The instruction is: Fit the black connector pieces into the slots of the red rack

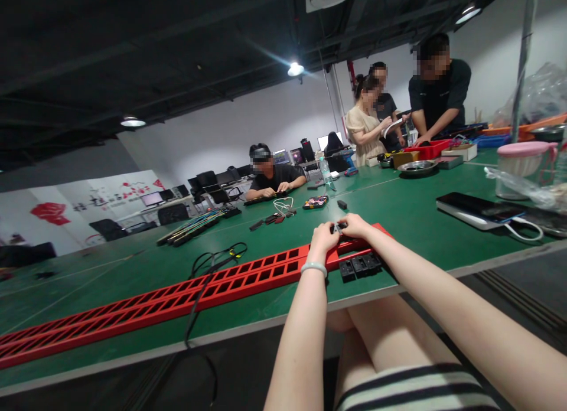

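A long red slotted frame [266,268] lies along the front of the green table [248,307]. Over its right end, my left hand [323,238] and my right hand [355,227] meet, fingers closed around a small dark part [337,229] with a greyish top. Its details are too small to make out. Several black blocks [361,266] sit in a row beside the frame, just below my hands. Another small black block [342,204] rests on the table beyond them. A black cable [204,281] crosses the frame to the left and hangs over the table edge.
At right are a phone on a white power bank [476,213] and a pink-lidded container [520,169]. Farther back stand a bottle [325,173], a metal plate [417,168] and a red bin [427,149]. A bundle of rods [195,227] lies left. Several people are across the table.
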The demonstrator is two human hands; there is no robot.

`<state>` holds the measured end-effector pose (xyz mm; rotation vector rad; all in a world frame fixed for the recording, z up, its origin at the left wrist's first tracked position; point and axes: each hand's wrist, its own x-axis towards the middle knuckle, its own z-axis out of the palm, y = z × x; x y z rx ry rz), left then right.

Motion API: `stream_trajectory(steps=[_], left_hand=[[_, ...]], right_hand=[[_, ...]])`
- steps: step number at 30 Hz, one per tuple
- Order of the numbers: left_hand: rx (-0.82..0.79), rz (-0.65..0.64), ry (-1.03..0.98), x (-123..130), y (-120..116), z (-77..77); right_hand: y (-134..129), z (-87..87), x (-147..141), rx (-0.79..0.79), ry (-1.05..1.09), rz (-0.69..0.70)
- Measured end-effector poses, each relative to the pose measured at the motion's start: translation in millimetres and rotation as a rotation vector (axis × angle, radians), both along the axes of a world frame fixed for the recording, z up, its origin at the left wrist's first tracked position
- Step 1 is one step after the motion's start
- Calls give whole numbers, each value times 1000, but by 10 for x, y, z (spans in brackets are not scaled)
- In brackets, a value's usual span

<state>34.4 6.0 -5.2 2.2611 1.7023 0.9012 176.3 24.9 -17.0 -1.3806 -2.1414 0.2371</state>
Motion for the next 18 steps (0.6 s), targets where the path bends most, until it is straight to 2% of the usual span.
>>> stream_trajectory(steps=[6,18], left_hand=[[99,-20,183,-22,-5,-21],[263,-34,181,-49,-5,2]], right_hand=[[-35,-16,9,91,3,11],[41,-53,-23,106,172,-63]])
